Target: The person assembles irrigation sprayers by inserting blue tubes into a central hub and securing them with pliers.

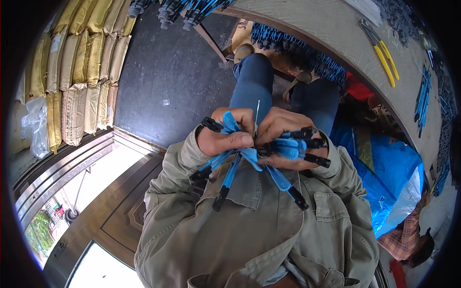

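Both my hands meet in front of my chest around a bunch of blue plastic pieces with black tips (281,180). These pieces fan out below and to both sides of the fingers. My left hand (228,137) pinches the bunch with its thumb laid across the front. Closed on the same bunch, my right hand (288,129) has several pieces spreading past its palm. A thin, pale wire-like strip (258,109) sticks up between my fingertips. Where the pieces join is hidden by my fingers.
On the right, a table (307,24) bears yellow-handled pliers (384,55) and loose blue-and-black pieces (422,98). More bundles (187,12) hang at the top. Stacked sacks (79,62) line the left wall. A blue plastic sheet (384,168) lies right; another person's checked sleeve (403,237) shows beyond.
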Demonstrator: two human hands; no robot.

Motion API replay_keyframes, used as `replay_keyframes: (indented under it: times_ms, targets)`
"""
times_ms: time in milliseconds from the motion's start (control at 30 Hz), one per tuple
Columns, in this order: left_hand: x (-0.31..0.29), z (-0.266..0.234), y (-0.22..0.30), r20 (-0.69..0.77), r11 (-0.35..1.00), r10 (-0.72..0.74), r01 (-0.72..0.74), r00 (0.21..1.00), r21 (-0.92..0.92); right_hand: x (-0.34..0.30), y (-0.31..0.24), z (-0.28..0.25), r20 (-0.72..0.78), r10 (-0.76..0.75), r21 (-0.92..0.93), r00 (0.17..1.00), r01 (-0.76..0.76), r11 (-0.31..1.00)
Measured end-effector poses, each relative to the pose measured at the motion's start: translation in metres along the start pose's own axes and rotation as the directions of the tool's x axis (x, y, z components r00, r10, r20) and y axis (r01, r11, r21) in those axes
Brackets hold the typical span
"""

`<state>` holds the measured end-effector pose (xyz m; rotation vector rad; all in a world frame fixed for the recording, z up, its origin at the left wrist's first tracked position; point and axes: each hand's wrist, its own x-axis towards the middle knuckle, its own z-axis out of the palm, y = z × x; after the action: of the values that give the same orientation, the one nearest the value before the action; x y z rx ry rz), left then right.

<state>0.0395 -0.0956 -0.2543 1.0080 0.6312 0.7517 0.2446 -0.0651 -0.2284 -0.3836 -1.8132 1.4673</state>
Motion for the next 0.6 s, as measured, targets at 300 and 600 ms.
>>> replay_keyframes:
  times_ms: [300, 600]
  targets:
    - [-0.003, 0.000, -0.008, 0.008, 0.990, 0.073, -0.072, 0.997, -0.121, -0.001, 0.002, 0.003, 0.063, -0.005, -0.040, 0.998, 0.007, 0.999]
    - [0.013, -0.011, -0.002, 0.243, 0.988, 0.151, -0.139, 0.958, -0.067, -0.001, 0.005, -0.015, 0.026, 0.046, 0.000, 0.999, -0.046, 0.999]
